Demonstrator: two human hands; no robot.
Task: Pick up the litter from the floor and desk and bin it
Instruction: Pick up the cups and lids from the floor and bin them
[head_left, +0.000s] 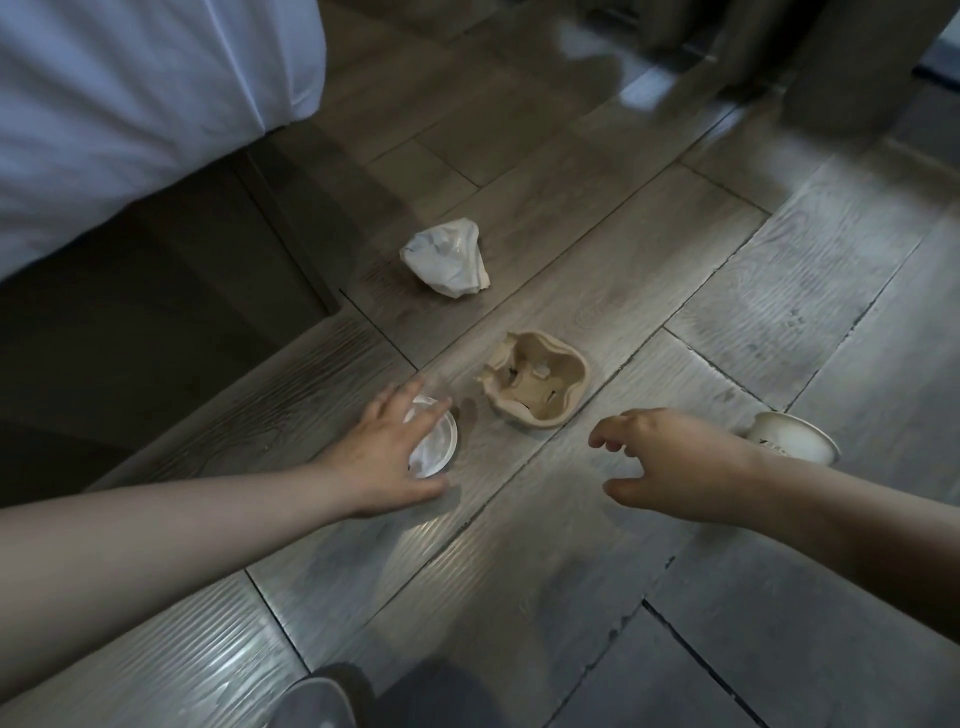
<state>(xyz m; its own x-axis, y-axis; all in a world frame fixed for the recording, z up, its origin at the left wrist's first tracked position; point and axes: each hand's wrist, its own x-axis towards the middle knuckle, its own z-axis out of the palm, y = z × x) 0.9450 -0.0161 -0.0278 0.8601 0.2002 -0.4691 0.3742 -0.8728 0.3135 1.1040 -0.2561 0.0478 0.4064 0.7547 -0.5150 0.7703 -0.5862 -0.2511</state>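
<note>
Head view looks down at a grey wooden floor (571, 597) with bits of litter on it. The left hand (387, 457) lies on top of a round white lid (441, 452), with its fingers straight and spread over it and the thumb down by the lid's near edge. The right hand (670, 462) hangs just above the floor with its fingers loosely bent, and it holds nothing. The two hands are apart. Between them, a little farther away, sits a squashed brown cardboard cup tray (535, 387). A white paper cup (795, 441) lies on its side just behind the right wrist. A crumpled white paper ball (447, 257) lies farther off, near a bed with a white sheet (130, 104). A shoe (311, 701) shows at the bottom edge.
</note>
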